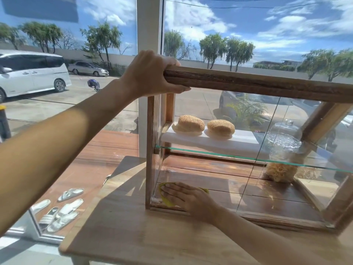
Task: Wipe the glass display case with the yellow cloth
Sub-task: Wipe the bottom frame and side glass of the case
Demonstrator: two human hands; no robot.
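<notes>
A wood-framed glass display case (257, 84) stands on a wooden table (124, 236). My left hand (150, 73) grips the left end of its raised wooden top rail, fingers curled over the edge. My right hand (183, 197) lies flat, fingers straight, pressing the yellow cloth (165, 202) onto the wooden floor at the case's lower left corner. Most of the cloth is hidden under my palm. A glass shelf (219, 154) crosses the case at mid height.
Two sesame buns (191, 123) sit on a white board (244, 140) inside the case, with a glass dome (284, 138) and a pale tangled pastry (279, 172) to the right. A large window (210, 35) stands just behind. Sandals (63, 209) lie on the floor at left.
</notes>
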